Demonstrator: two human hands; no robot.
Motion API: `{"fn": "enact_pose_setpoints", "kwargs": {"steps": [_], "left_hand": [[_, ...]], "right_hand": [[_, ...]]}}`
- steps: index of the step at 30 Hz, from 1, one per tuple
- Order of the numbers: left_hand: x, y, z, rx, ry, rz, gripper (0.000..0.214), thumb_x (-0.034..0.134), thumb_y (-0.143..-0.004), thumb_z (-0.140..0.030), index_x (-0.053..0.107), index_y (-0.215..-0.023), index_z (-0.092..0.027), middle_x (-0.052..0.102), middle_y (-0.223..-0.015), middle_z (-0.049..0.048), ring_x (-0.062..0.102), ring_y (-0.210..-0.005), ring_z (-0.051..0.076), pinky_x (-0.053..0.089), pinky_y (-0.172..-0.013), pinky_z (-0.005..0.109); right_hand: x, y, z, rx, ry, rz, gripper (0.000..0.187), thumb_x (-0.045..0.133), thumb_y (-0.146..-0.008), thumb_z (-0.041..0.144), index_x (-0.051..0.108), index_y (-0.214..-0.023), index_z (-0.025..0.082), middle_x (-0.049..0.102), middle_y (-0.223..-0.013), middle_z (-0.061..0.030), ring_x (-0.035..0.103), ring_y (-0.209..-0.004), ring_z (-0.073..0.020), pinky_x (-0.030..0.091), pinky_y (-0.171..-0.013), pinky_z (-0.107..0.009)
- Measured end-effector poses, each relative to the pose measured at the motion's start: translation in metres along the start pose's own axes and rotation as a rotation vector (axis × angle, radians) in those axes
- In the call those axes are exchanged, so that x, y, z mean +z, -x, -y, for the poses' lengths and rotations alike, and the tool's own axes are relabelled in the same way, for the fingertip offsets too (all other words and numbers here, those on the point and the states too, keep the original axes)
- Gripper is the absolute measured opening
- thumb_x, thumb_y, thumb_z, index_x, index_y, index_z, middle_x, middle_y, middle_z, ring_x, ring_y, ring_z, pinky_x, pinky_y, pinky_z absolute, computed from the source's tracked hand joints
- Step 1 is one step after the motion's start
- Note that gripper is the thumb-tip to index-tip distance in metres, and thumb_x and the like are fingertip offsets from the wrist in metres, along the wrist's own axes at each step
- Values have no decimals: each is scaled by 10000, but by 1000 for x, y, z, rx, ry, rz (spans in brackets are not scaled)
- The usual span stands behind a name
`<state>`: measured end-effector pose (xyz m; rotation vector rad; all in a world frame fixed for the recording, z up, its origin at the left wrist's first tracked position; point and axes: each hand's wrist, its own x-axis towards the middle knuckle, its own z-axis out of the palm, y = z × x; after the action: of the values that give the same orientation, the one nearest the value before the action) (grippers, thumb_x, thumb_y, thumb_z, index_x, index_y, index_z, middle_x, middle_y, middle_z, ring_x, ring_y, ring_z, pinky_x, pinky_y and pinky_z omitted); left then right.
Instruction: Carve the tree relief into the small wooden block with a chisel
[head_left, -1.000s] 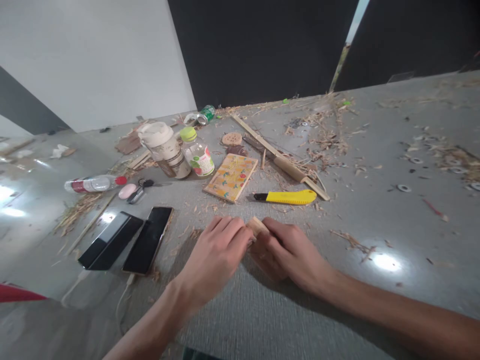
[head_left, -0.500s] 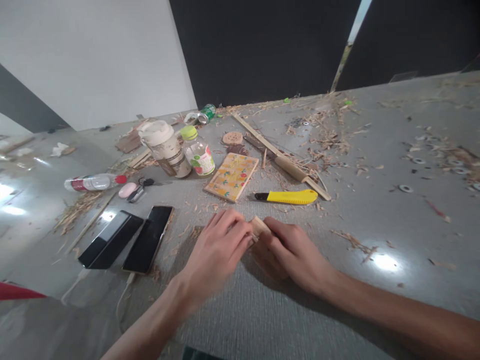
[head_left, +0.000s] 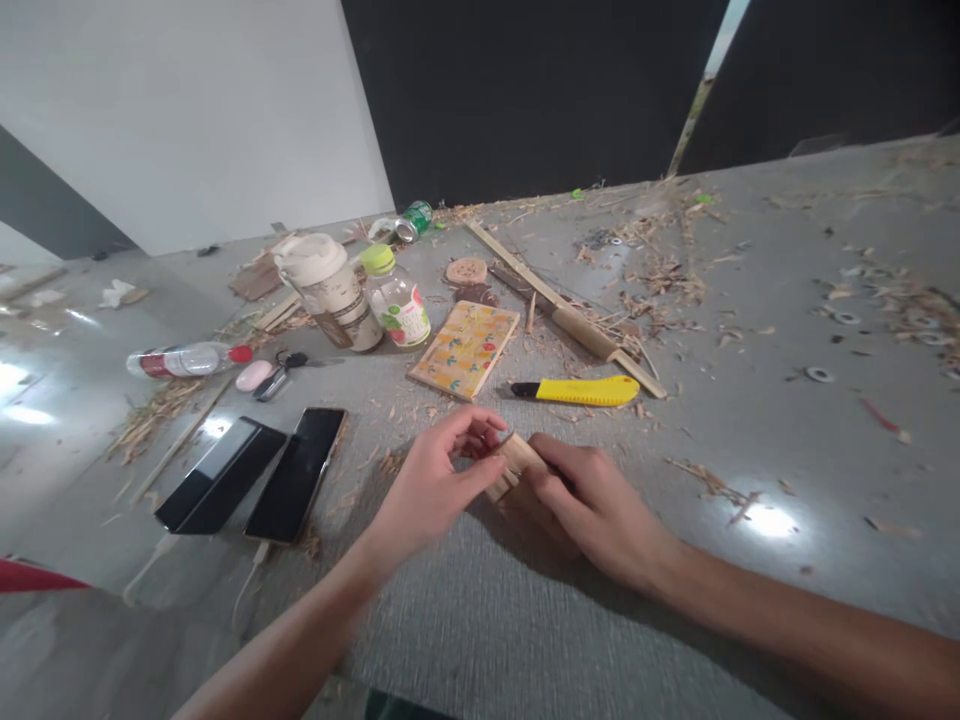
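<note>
A small pale wooden block [head_left: 523,454] with slots cut in its near end is held between my two hands, just above the grey cloth-covered part of the table. My right hand [head_left: 592,510] grips its right side, the thumb lying along the top. At the slotted left end, my left hand [head_left: 439,470] has its thumb pressed on the wood, and its curled fingers are partly hidden behind. Beyond the hands lie a yellow utility knife [head_left: 589,391] and a flat board with a yellow floral pattern [head_left: 466,350].
On the left are two phones [head_left: 298,475] with cables, a lying plastic bottle [head_left: 187,359], a lidded paper cup [head_left: 330,295] and a green-capped bottle [head_left: 397,300]. A long wooden strip [head_left: 517,268] lies behind the knife beside a wood-handled tool [head_left: 581,332]. Shavings and metal washers [head_left: 819,374] are scattered about.
My left hand has turned and its fingers have lifted off the block's top, leaving the thumb on it and showing the slotted end. My right hand keeps its grip.
</note>
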<state>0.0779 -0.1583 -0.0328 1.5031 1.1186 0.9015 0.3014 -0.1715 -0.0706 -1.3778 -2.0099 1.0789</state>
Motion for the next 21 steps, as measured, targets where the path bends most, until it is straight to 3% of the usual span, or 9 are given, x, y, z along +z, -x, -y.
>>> {"fn": "enact_pose_setpoints", "kwargs": {"steps": [7,15,21], "left_hand": [[8,-4,0,-130,157,5,265,739,-837,-224,715,-1100,-219,723,-997,17,692,-942,191,549,-826,306],[13,-1,-1,-83,150,-23,318,831,-923,-274,672,-1195,-234,680,-856,-39,643,-801,169,481,-761,307],[11,2,8,-83,229,-4,319,837,-974,-308,692,-1250,-240,717,-917,-18,654,-829,170,478,-773,302]], "right_hand": [[1,2,-1,-27,-61,-28,401,693,-1166,497,654,-896,203,633,-794,42,607,-686,-138,540,-667,-295],[0,1,2,-38,-95,-45,425,654,-1158,494,572,-835,230,562,-728,58,535,-639,-138,411,-608,-285],[-2,-1,1,-41,-97,-47,300,560,-1077,396,524,-812,259,571,-708,39,508,-631,-151,336,-591,-314]]}}
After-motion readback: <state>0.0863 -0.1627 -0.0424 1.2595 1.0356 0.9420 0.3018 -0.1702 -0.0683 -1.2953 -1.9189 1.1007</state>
